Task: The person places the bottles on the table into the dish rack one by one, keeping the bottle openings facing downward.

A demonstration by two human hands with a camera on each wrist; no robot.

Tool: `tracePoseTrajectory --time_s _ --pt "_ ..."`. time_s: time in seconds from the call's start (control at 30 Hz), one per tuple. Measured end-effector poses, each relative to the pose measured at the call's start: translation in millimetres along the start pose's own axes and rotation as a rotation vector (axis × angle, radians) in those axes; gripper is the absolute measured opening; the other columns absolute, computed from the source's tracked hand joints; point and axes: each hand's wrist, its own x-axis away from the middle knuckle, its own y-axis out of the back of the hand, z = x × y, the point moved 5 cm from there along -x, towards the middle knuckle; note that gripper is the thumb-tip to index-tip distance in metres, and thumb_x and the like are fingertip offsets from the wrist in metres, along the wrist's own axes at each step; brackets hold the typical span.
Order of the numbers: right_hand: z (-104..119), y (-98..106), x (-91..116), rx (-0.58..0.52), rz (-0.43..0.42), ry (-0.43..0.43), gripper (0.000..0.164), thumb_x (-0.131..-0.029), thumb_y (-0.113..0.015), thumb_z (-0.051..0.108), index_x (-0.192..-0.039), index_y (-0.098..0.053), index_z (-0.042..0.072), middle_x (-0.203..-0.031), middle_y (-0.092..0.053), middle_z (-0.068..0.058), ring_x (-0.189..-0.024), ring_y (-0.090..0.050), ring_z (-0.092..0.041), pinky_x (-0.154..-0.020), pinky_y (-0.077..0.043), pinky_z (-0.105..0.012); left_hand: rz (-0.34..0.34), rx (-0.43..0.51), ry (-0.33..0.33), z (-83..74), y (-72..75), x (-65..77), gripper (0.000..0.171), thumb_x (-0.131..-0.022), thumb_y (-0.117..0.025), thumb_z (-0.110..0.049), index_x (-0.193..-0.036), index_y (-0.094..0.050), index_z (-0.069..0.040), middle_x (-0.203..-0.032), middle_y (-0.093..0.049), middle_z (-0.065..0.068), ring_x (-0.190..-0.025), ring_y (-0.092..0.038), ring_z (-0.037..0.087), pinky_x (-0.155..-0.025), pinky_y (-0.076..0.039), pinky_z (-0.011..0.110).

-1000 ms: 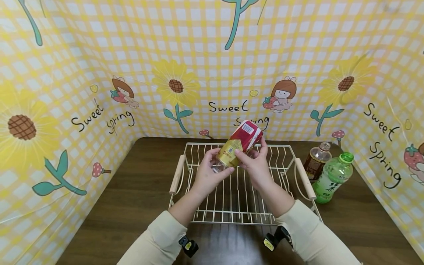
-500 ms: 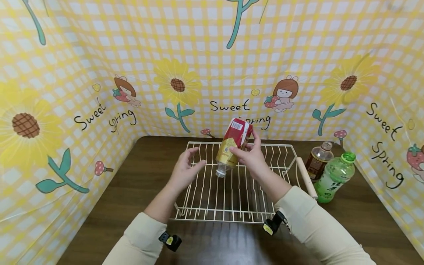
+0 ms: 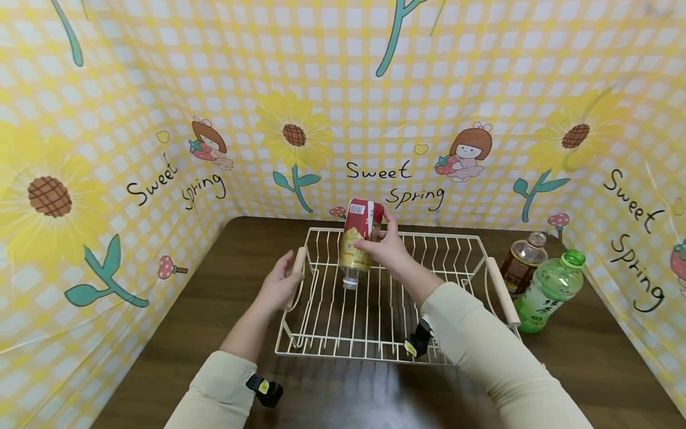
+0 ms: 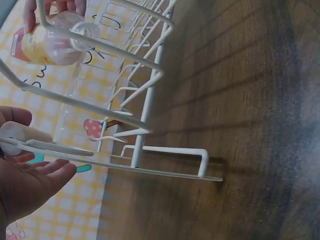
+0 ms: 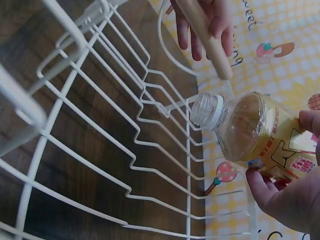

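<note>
In the middle of the head view, the right hand (image 3: 387, 247) is pinching a see-through plastic bottle with a red and gold label (image 3: 355, 250). The bottle is pointing its neck down over the white wire rack (image 3: 364, 358). Left of it, the left hand (image 3: 276, 286) is keeping its fingers apart around the rack's wooden handle (image 3: 301, 260); I cannot tell if they are touching it. A green bottle (image 3: 552, 289) and a brown-label bottle (image 3: 518, 268) are standing at the right.
</note>
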Motion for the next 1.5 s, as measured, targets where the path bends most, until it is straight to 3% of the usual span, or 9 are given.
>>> tracePoseTrajectory --time_s 0.23,0.4,0.6,0.8,1.3,1.5 --pt "-11.7 -13.0 -8.6 0.044 0.013 -0.016 0.106 -0.081 -0.076 0.01 -0.157 -0.004 0.026 -0.133 -0.047 -0.024 -0.12 -0.053 -0.038 -0.094 -0.054 -0.048 0.088 0.078 0.017 6.5 -5.7 -1.0 0.071 -0.097 -0.043 -0.007 -0.157 -0.005 -0.002 -0.161 -0.014 0.028 -0.143 -0.027 0.041 -0.12 -0.023 0.054" --pt "-21.1 -21.8 -10.8 0.094 0.025 -0.022 0.107 -0.08 -0.078 0.013 -0.157 -0.005 0.025 -0.134 -0.048 -0.025 -0.121 -0.053 -0.037 -0.095 -0.054 -0.047 0.101 0.134 0.032 8.4 -8.4 0.3 0.07 -0.098 -0.04 -0.007 -0.157 -0.002 -0.004 -0.162 -0.008 0.025 -0.145 -0.024 0.041 -0.12 -0.023 0.053" --pt "-27.1 -26.7 -12.4 0.111 0.042 -0.027 0.108 -0.079 -0.08 0.013 -0.157 -0.005 0.025 -0.133 -0.05 -0.025 -0.121 -0.054 -0.037 -0.096 -0.053 -0.047 0.109 0.164 0.011 7.3 -11.4 0.0 0.071 -0.097 -0.04 -0.005 -0.157 -0.001 -0.001 -0.161 -0.01 0.027 -0.147 -0.021 0.041 -0.12 -0.022 0.052" --pt "-30.3 -30.9 -11.8 0.199 0.04 -0.015 0.11 -0.078 -0.081 0.019 -0.157 -0.005 0.024 -0.139 -0.047 -0.025 -0.125 -0.051 -0.037 -0.1 -0.049 -0.049 0.108 0.186 0.002 7.6 -12.3 -1.7 0.069 -0.097 -0.038 -0.002 -0.156 -0.002 0.001 -0.159 -0.014 0.03 -0.147 -0.02 0.041 -0.121 -0.021 0.052" --pt "-34.5 -37.6 -13.3 0.187 0.055 -0.04 0.107 -0.082 -0.077 0.021 -0.158 -0.001 0.02 -0.148 -0.039 -0.026 -0.135 -0.043 -0.038 -0.106 -0.045 -0.051 0.096 0.184 0.01 8.8 -10.3 -2.8 0.069 -0.097 -0.038 -0.001 -0.156 -0.003 0.0 -0.16 -0.011 0.031 -0.147 -0.021 0.041 -0.121 -0.021 0.052" --pt "-28.4 -34.7 -13.2 0.218 0.045 -0.02 0.107 -0.081 -0.077 0.021 -0.158 -0.002 0.016 -0.145 -0.043 -0.026 -0.132 -0.046 -0.038 -0.105 -0.046 -0.05 0.108 0.187 0.01 7.1 -9.0 -1.0 0.069 -0.098 -0.038 -0.003 -0.156 -0.001 0.001 -0.161 -0.008 0.029 -0.148 -0.017 0.041 -0.122 -0.02 0.051"
